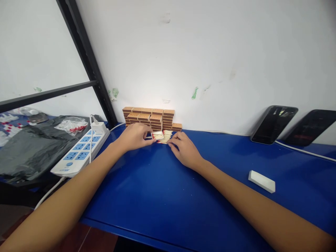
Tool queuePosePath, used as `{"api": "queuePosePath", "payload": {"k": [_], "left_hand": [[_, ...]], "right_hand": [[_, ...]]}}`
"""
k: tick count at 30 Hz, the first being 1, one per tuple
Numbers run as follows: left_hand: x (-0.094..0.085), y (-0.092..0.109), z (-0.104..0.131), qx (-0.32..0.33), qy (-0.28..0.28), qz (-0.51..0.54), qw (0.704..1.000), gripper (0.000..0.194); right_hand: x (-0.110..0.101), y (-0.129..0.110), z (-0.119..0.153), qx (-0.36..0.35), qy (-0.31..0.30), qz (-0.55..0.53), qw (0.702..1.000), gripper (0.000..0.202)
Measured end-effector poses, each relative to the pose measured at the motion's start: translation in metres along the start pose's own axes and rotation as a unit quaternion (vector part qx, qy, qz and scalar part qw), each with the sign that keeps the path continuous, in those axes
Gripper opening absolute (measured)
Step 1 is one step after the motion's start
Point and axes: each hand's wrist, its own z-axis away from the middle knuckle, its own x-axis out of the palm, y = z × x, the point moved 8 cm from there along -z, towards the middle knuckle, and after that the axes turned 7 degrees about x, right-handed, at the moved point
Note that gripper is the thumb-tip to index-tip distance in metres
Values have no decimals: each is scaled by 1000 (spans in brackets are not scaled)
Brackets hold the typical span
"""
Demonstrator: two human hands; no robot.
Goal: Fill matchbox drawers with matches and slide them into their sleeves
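The left hand [136, 135] grips one matchbox tray [158, 133] with matches inside; the right hand [187, 150] is at one pile of loose matches [168, 135], its grip I cannot tell. They are at the bench's [162, 196] far side. I judge handling of matches is in hand; any next move needs light fingers. Stacked matchboxes [156, 118] and matches are too many for exact count.

Tabletop [168, 189], center: solid blue. Matchboxes [143, 115], center: orange-tan tops, dark brown sides with pale edge lines. Matchsticks [167, 136]: cream shafts, red heads. Power strip [81, 154], left: white body, light-blue socket panels. Wall [210, 63], top: white, green-marked.
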Motion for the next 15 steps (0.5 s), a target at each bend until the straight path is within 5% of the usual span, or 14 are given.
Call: {"api": "queuePosePath", "payload": {"k": [15], "left_hand": [[-1, 2, -1, -6, -6, 15, 1000, 34]], "right_hand": [[6, 1, 1, -1, -35, 2, 999, 20]]}}
